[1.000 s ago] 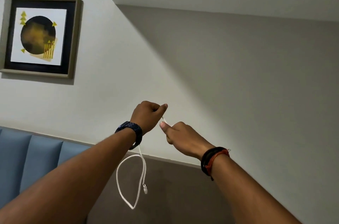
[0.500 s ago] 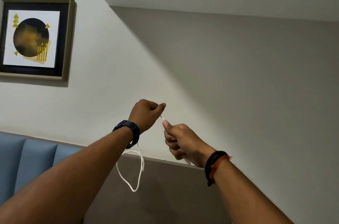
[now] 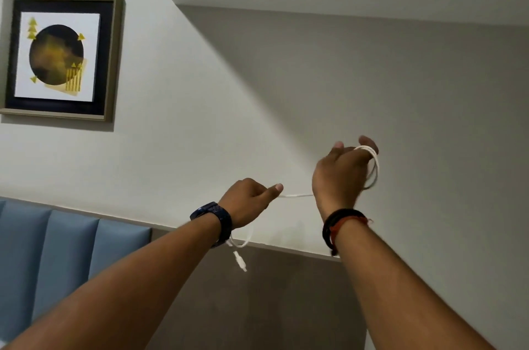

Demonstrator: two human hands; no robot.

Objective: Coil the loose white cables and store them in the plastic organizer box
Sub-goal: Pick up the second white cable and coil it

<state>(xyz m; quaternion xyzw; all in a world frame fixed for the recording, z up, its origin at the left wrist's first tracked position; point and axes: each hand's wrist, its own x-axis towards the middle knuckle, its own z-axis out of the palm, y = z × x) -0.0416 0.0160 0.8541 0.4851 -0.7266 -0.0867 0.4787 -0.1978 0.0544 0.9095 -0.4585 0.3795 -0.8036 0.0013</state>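
Note:
Both my arms are raised in front of the wall. My left hand is a closed fist pinching a thin white cable, which runs taut to the right. My right hand is higher and holds several loops of the same cable wound around its fingers at the far side. Below my left wrist a short tail of cable hangs with its white connector plug dangling. The plastic organizer box is out of view.
A framed picture hangs on the white wall at upper left. A blue padded headboard fills the lower left, with a grey wall panel beside it. A dark watch is on my left wrist, dark bands on my right.
My right hand has moved up and to the right, away from the left, with loops of cable now around its fingers. The hanging loop under my left wrist has shortened to a short tail.

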